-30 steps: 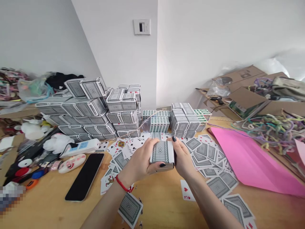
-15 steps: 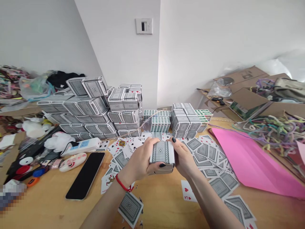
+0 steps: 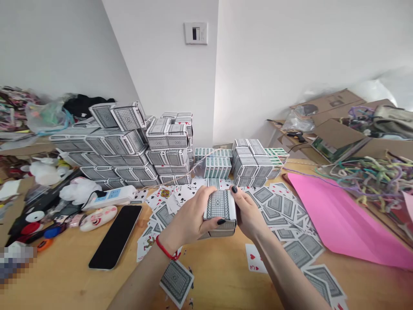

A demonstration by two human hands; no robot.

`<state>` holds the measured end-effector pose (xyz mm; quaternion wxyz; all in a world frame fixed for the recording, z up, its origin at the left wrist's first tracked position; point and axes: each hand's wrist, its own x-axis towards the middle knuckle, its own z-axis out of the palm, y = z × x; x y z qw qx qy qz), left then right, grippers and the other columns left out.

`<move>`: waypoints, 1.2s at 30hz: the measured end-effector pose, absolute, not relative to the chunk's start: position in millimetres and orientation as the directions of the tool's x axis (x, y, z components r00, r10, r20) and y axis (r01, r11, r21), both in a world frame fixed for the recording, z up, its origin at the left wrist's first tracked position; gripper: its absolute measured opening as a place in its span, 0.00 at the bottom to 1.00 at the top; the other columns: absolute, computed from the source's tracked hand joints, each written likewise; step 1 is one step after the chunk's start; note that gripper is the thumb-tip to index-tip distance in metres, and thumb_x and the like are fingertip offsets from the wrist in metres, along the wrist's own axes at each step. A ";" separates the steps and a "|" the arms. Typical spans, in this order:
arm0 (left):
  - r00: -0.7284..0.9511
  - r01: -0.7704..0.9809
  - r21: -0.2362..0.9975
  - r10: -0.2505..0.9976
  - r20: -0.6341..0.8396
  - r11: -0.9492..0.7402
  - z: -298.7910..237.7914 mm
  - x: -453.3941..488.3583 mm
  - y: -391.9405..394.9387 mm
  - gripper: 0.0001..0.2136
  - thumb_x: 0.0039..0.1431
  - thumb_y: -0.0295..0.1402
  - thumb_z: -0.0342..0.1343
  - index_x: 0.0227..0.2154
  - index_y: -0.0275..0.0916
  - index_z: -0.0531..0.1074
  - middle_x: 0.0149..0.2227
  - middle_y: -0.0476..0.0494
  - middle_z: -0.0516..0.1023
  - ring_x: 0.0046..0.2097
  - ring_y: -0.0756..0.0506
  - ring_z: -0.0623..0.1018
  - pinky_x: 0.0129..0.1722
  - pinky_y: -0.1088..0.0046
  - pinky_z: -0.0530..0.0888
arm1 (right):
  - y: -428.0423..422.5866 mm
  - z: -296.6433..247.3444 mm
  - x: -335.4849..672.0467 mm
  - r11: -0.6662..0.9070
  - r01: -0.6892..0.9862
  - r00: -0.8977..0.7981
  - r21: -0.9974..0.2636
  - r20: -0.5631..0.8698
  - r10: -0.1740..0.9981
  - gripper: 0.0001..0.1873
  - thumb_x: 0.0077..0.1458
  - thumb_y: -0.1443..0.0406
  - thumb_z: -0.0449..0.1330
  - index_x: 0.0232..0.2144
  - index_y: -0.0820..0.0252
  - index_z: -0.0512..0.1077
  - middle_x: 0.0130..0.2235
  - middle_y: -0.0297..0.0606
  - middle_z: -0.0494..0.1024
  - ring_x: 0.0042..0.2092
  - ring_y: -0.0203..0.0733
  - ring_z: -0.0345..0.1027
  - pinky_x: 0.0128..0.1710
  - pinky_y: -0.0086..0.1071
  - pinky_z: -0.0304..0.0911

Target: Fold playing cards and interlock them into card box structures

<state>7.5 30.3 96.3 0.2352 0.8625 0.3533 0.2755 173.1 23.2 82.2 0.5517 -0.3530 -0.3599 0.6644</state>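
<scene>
Both hands hold one pack of playing cards (image 3: pixel 220 211), a small box with a green patterned back, just above the wooden table (image 3: pixel 219 275). My left hand (image 3: pixel 190 219) wraps its left side, thumb across the front; a red string is on that wrist. My right hand (image 3: pixel 247 215) grips the right side, a finger over the top edge. Loose cards (image 3: pixel 284 215) lie scattered around, face up and face down. A three of hearts (image 3: pixel 254 260) lies beside my right forearm.
Stacks of card boxes (image 3: pixel 129 150) stand at the back, smaller stacks (image 3: pixel 254 161) to the right. A black phone (image 3: pixel 116 237) and assorted clutter lie on the left. A pink sheet (image 3: pixel 338 219), coloured strings (image 3: pixel 371 176) and cardboard boxes (image 3: pixel 335 129) fill the right.
Both hands keep their hold on the pack and have barely moved; the pack sits slightly lower in the hands.
</scene>
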 end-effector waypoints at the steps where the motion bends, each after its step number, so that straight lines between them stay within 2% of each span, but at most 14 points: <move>1: 0.597 0.479 0.601 0.739 0.312 -0.640 96.2 7.6 30.5 0.27 0.56 0.52 0.40 0.52 0.38 0.50 0.47 0.35 0.63 0.45 0.39 0.68 0.44 0.61 0.67 | 23.2 82.5 172.7 -0.136 -0.472 -0.146 -0.871 -0.075 0.986 0.16 0.50 0.52 0.58 0.24 0.58 0.65 0.23 0.30 0.68 0.26 0.36 0.61 0.27 0.28 0.56; 8: 0.595 0.443 0.624 0.732 0.332 -0.644 95.6 8.6 31.1 0.26 0.56 0.51 0.42 0.51 0.38 0.50 0.45 0.37 0.62 0.45 0.40 0.67 0.44 0.61 0.66 | 20.8 86.9 166.9 -0.101 -0.524 -0.039 -0.846 -0.095 0.995 0.15 0.47 0.54 0.58 0.23 0.58 0.63 0.22 0.29 0.63 0.24 0.36 0.56 0.24 0.28 0.53; 13: 0.592 0.405 0.638 0.719 0.363 -0.655 95.1 9.4 29.8 0.27 0.55 0.52 0.43 0.51 0.39 0.51 0.43 0.38 0.62 0.43 0.40 0.67 0.42 0.62 0.67 | 18.9 89.0 168.1 -0.042 -0.534 -0.080 -0.845 0.001 0.997 0.13 0.45 0.60 0.58 0.19 0.57 0.57 0.21 0.29 0.57 0.23 0.33 0.47 0.22 0.27 0.48; 18: 0.589 0.402 0.648 0.724 0.358 -0.647 92.7 9.1 29.8 0.28 0.53 0.53 0.45 0.50 0.38 0.52 0.42 0.38 0.62 0.41 0.41 0.67 0.41 0.62 0.67 | 17.6 91.9 169.4 -0.033 -0.573 -0.100 -0.819 0.030 0.995 0.13 0.43 0.62 0.57 0.17 0.57 0.55 0.22 0.29 0.56 0.23 0.34 0.48 0.24 0.28 0.49; 22: 0.600 0.363 0.645 0.698 0.390 -0.672 93.3 7.6 30.2 0.28 0.54 0.53 0.43 0.51 0.38 0.50 0.44 0.37 0.61 0.43 0.40 0.67 0.42 0.61 0.66 | 18.2 93.5 175.1 -0.126 -0.604 -0.215 -0.787 0.008 0.977 0.14 0.43 0.60 0.60 0.19 0.58 0.58 0.23 0.30 0.58 0.24 0.33 0.49 0.24 0.27 0.47; 26: 0.605 0.365 0.633 0.691 0.396 -0.683 96.8 6.7 28.9 0.29 0.54 0.54 0.42 0.51 0.39 0.50 0.43 0.38 0.61 0.43 0.40 0.67 0.42 0.60 0.67 | 22.6 89.2 182.4 -0.225 -0.573 -0.335 -0.788 -0.025 0.942 0.20 0.39 0.55 0.64 0.18 0.58 0.57 0.20 0.29 0.56 0.22 0.33 0.48 0.23 0.27 0.45; 30: 0.623 0.368 0.626 0.682 0.383 -0.687 99.4 6.7 27.2 0.30 0.53 0.56 0.42 0.50 0.39 0.51 0.42 0.38 0.62 0.43 0.40 0.67 0.42 0.61 0.67 | 25.8 85.7 185.0 -0.270 -0.553 -0.389 -0.789 -0.042 0.920 0.24 0.36 0.54 0.66 0.16 0.58 0.55 0.18 0.28 0.55 0.21 0.32 0.46 0.22 0.26 0.43; 36: 0.620 0.390 0.608 0.686 0.381 -0.691 100.2 6.3 26.4 0.30 0.53 0.54 0.44 0.51 0.38 0.51 0.44 0.37 0.62 0.45 0.39 0.67 0.42 0.61 0.67 | 26.9 85.1 185.7 -0.304 -0.560 -0.428 -0.771 -0.045 0.902 0.23 0.37 0.55 0.67 0.15 0.58 0.56 0.18 0.26 0.53 0.21 0.31 0.44 0.22 0.26 0.40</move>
